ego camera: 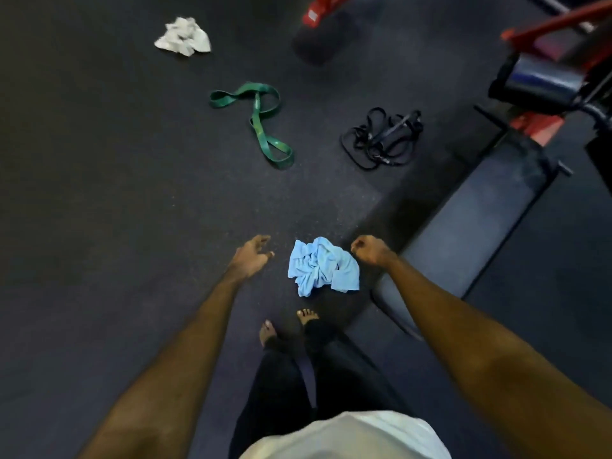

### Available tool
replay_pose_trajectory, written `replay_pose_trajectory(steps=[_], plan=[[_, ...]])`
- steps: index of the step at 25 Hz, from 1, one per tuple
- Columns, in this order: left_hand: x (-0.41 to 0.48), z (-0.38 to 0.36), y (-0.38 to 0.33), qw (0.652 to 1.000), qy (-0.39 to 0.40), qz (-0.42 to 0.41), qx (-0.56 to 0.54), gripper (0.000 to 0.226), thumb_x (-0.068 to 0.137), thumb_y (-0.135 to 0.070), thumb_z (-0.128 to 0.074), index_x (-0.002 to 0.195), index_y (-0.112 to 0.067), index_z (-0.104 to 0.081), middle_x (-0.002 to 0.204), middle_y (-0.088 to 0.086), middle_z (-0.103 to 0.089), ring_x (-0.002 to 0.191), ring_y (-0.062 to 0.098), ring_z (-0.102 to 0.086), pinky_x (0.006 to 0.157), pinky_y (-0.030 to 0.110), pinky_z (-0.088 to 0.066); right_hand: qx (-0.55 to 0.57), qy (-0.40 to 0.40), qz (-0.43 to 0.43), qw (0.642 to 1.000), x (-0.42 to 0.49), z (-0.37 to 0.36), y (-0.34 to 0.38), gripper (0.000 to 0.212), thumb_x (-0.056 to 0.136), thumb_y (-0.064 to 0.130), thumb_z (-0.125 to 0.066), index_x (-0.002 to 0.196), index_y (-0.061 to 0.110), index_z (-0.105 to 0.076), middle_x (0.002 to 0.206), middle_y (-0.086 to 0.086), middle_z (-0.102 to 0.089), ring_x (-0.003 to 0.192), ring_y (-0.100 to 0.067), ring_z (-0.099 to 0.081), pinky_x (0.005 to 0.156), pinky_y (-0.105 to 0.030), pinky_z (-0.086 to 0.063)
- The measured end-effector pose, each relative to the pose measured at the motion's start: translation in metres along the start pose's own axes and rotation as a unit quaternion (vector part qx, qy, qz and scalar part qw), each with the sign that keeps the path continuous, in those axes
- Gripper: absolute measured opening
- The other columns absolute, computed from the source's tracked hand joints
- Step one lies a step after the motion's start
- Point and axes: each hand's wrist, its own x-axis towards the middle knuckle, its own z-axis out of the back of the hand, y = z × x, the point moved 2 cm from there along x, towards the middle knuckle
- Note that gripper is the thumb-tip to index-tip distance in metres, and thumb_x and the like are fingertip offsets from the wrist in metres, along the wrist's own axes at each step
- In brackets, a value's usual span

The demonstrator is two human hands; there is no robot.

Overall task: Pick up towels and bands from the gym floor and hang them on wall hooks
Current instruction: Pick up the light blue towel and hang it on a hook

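white towel: a crumpled white cloth towel (183, 36) lies on the dark rubber gym floor (82, 193), far ahead of the left hand and off to its left.
left hand: the left hand (253, 256) reaches out low, fingers loose and spread, nothing in it.
green band: a flat green rubber loop band (255, 120) lies twisted, well ahead of the left hand.
blue towel: a bunched light-blue cloth towel (323, 266) sits between the two hands, near both.
right hand: the right hand (369, 248) is clenched into a fist, holding nothing, just past the towel's right edge.
black straps: a tangle of thin black straps (382, 139) lies ahead of the right hand.
bench: a dark padded bench (463, 240) sits right beside the right hand.
tip: the blue towel looks like the first pickup. Probably best for the person to uncurl the right hand and grab the bunched middle through several folds, so no corner drags.
hooks: not in view.
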Motion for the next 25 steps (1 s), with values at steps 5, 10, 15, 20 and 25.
replay_pose_trajectory(steps=[5,10,15,20,25], plan=[[0.127,-0.015,0.029,0.995,0.09,-0.029,0.042,0.05,0.091,-0.016,-0.065,0.14,-0.018,-0.05,0.14,0.005,-0.054,0.129,0.022,-0.052,0.1,0.028,-0.04,0.037,-0.03,-0.084,0.995,0.07,-0.074,-0.014,0.034,0.097,0.021,-0.048,0.116,-0.001,-0.065,0.124,-0.021,-0.064,0.117,-0.037,-0.059,0.096,-0.036,-0.045],[0.242,-0.074,0.09,0.986,0.144,-0.026,0.075,0.053,0.091,-0.016,-0.064,0.141,-0.018,-0.048,0.143,0.005,-0.052,0.13,0.021,-0.051,0.103,0.028,-0.039,0.05,0.002,-0.116,0.992,0.178,-0.163,-0.033,0.031,0.099,0.016,-0.044,0.11,-0.002,-0.066,0.121,-0.021,-0.065,0.114,-0.037,-0.059,0.087,-0.033,-0.043],[0.375,-0.162,0.164,0.98,0.162,-0.048,0.105,0.052,0.091,-0.017,-0.062,0.141,-0.022,-0.048,0.143,0.002,-0.052,0.13,0.019,-0.049,0.102,0.028,-0.038,0.101,-0.055,-0.132,0.985,0.333,-0.238,-0.077,0.032,0.101,0.013,-0.043,0.108,-0.008,-0.066,0.108,-0.024,-0.067,0.107,-0.036,-0.062,0.08,-0.03,-0.039],[0.489,-0.23,0.225,0.977,0.161,-0.062,0.121,0.054,0.09,-0.017,-0.063,0.141,-0.026,-0.048,0.14,0.0,-0.055,0.115,0.011,-0.055,0.089,0.023,-0.04,0.072,-0.085,-0.132,0.985,0.465,-0.293,-0.125,0.037,0.097,0.02,-0.051,0.125,-0.003,-0.058,0.129,-0.023,-0.058,0.121,-0.036,-0.054,0.099,-0.034,-0.04],[0.547,-0.27,0.26,0.975,0.16,-0.083,0.131,0.049,0.087,-0.021,-0.065,0.133,-0.032,-0.053,0.132,-0.004,-0.058,0.115,0.014,-0.057,0.097,0.032,-0.047,-0.04,-0.096,-0.117,0.988,0.541,-0.338,-0.151,0.06,0.095,0.035,-0.055,0.146,0.01,-0.037,0.145,-0.023,-0.038,0.133,-0.041,-0.04,0.107,-0.048,-0.036]])
